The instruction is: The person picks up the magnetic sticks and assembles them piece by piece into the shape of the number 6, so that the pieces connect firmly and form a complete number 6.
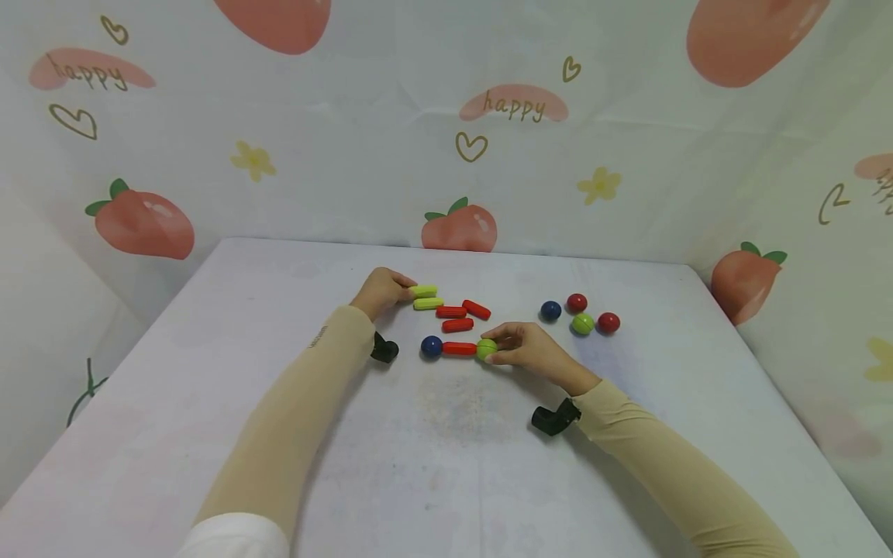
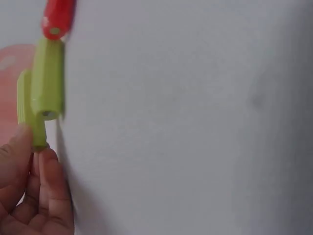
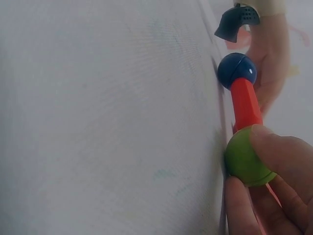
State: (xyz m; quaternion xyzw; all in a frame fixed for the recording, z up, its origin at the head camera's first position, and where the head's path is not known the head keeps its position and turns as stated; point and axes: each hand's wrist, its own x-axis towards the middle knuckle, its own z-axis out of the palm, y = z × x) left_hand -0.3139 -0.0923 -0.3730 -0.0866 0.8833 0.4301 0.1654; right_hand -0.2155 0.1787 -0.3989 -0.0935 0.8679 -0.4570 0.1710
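My left hand (image 1: 384, 292) pinches one end of a yellow-green rod (image 1: 423, 291) at the back of the table. In the left wrist view, thumb and fingers are at the end of that rod (image 2: 25, 100); a second yellow-green rod (image 2: 49, 81) lies beside it. My right hand (image 1: 533, 353) holds a green ball (image 1: 486, 349) between thumb and fingers. That ball is joined to a red rod (image 1: 459, 349), whose other end meets a dark blue ball (image 1: 432, 346). The right wrist view shows this ball-and-rod piece (image 3: 247, 104) lying along the table.
Loose red rods (image 1: 457, 325) lie just behind the joined piece. To the right sit several loose balls: a blue one (image 1: 550, 311), a green one (image 1: 582, 324) and red ones (image 1: 609, 323). A patterned cloth (image 1: 391, 155) hangs behind the white table (image 1: 446, 480).
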